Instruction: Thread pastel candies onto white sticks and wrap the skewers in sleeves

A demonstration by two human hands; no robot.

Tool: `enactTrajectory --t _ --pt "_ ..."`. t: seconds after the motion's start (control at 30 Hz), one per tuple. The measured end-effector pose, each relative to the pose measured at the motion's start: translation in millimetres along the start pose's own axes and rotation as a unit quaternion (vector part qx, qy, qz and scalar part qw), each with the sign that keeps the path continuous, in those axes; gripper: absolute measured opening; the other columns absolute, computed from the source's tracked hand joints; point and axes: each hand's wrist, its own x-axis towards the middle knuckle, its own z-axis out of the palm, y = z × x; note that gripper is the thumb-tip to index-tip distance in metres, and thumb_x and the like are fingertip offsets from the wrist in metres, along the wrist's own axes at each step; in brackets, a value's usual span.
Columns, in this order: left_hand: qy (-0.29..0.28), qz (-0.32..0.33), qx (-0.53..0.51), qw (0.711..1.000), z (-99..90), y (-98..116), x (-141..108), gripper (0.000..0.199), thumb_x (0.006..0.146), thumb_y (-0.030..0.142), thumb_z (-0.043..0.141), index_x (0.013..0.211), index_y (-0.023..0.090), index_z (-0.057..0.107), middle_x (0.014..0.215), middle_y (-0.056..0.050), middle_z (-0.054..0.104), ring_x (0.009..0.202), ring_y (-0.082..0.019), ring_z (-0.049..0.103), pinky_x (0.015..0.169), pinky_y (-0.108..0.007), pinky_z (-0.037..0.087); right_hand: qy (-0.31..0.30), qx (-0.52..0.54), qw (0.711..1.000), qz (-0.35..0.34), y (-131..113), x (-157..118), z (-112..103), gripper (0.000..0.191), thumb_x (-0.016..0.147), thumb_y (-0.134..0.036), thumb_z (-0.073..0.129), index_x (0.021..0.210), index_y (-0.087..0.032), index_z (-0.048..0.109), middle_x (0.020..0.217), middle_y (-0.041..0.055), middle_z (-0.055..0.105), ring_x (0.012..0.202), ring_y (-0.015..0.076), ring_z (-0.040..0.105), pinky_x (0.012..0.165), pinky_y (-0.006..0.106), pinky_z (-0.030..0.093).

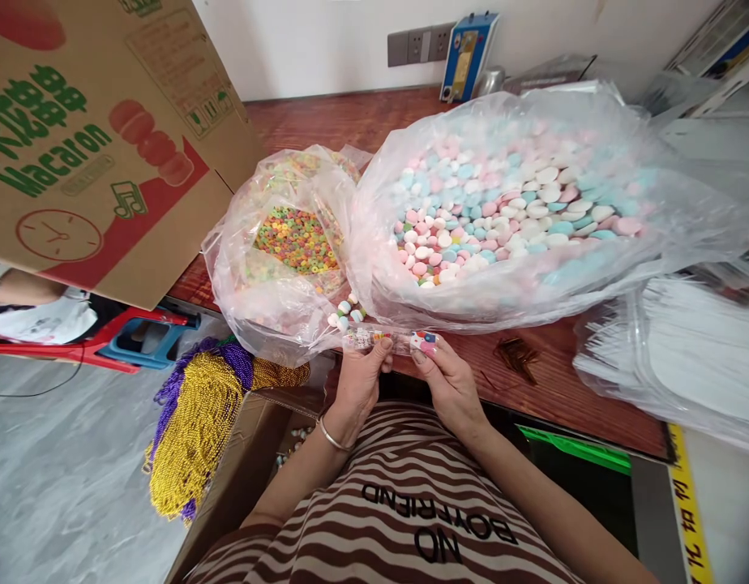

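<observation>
A small clear plastic packet [400, 342] with coloured print is stretched sideways between my hands at the table's front edge. My left hand [363, 383] is closed on its left part, thumb on top. The right end, which carries a pink and blue picture, is pinched by my right hand [451, 384]. What the packet contains is too small to make out. Just beyond my left hand lies a small cluster of white, blue and green candies [348, 311]. Behind it stand a bag of small multicoloured ring candies [298, 239] and a larger bag of pastel tablet candies [502, 219].
A large cardboard box [100, 146] stands at the left. White strips in a plastic bag [691, 341] and brown-gold twist ties [517, 359] lie to the right. An open carton [228, 474] is by my left arm, with gold and purple bead strands [198, 422] beside it.
</observation>
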Motion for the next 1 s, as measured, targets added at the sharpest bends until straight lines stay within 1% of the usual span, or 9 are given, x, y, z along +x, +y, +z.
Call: enactTrajectory --t 0.13,0.27,0.37,0.47,0.53,0.7,0.8,0.87,1.0 --pt "0.007 -0.012 -0.009 1.000 -2.2 -4 1 0.053 0.054 0.048 0.097 0.074 0.016 0.060 0.060 0.007 0.055 0.048 -0.003 0.042 0.045 -0.018 0.034 0.007 0.021 0.999 0.030 1 -2 1 0.028 0.100 -0.043 0.061 0.116 -0.030 0.081 0.119 0.0061 0.074 0.116 0.0244 0.066 0.105 0.038 0.053" --pt "-0.050 -0.040 0.002 0.998 -4.7 -2 1 0.047 0.063 0.050 0.094 0.075 0.015 0.065 0.061 0.004 0.059 0.053 -0.006 0.049 0.051 -0.020 0.042 -0.003 0.027 0.999 0.040 0 -1 -3 0.027 0.100 -0.042 0.062 0.116 -0.031 0.081 0.121 0.0048 0.075 0.118 0.0238 0.066 0.107 0.038 0.052" --pt "-0.036 -0.025 -0.015 0.999 -3.6 -1 1 0.046 0.058 0.040 0.098 0.081 0.015 0.066 0.071 0.003 0.063 0.058 -0.007 0.052 0.051 -0.019 0.041 -0.016 0.022 0.999 0.032 1 -2 -3 0.027 0.100 -0.039 0.061 0.117 -0.031 0.080 0.121 0.0047 0.075 0.117 0.0233 0.067 0.106 0.037 0.053" --pt "-0.014 -0.022 -0.016 1.000 -1.9 -2 0 0.050 0.054 0.038 0.099 0.079 0.015 0.063 0.068 0.005 0.060 0.055 -0.005 0.048 0.048 -0.018 0.037 0.006 0.002 1.000 -0.002 2 -2 0 0.027 0.102 -0.036 0.058 0.118 -0.030 0.080 0.120 0.0057 0.074 0.112 0.0220 0.068 0.104 0.036 0.053" --pt "-0.013 -0.029 -0.019 0.999 -1.9 -3 0 0.049 0.057 0.039 0.098 0.081 0.016 0.063 0.069 0.005 0.061 0.054 -0.004 0.047 0.047 -0.017 0.037 0.010 -0.014 1.000 -0.021 0 -1 1 0.027 0.103 -0.033 0.057 0.118 -0.029 0.079 0.117 0.0059 0.073 0.108 0.0205 0.068 0.100 0.034 0.054" --pt "-0.041 -0.050 -0.049 0.997 -5.9 -3 2 0.043 0.063 0.036 0.096 0.088 0.016 0.068 0.079 0.002 0.068 0.062 -0.008 0.057 0.053 -0.020 0.048 -0.030 -0.039 0.998 -0.031 -10 7 -4 0.023 0.101 -0.031 0.058 0.105 -0.025 0.080 0.095 0.0041 0.070 0.090 0.0175 0.066 0.082 0.029 0.055" --pt "-0.012 -0.039 -0.106 0.994 -8.7 -4 6 0.043 0.057 0.026 0.099 0.085 0.017 0.068 0.080 0.003 0.068 0.063 -0.007 0.059 0.055 -0.018 0.048 -0.030 -0.059 0.997 -0.032 -14 11 -6 0.019 0.099 -0.029 0.061 0.095 -0.022 0.079 0.083 0.0018 0.066 0.076 0.0152 0.062 0.070 0.027 0.052" --pt "0.003 -0.053 -0.145 0.988 -10.2 -5 9 0.043 0.055 0.024 0.100 0.081 0.016 0.066 0.075 0.004 0.067 0.060 -0.006 0.056 0.055 -0.017 0.047 -0.018 -0.075 0.996 -0.037 -15 13 -5 0.016 0.098 -0.027 0.064 0.092 -0.021 0.076 0.080 0.0012 0.067 0.075 0.0149 0.062 0.069 0.027 0.051" --pt "0.016 -0.106 -0.184 0.977 -10.1 -6 14 0.027 0.076 0.025 0.089 0.076 0.016 0.063 0.062 0.006 0.058 0.051 -0.004 0.051 0.056 -0.018 0.050 -0.046 -0.101 0.990 -0.087 -20 16 0 0.009 0.094 -0.021 0.070 0.102 -0.021 0.073 0.090 0.0030 0.070 0.082 0.0164 0.066 0.073 0.028 0.054"
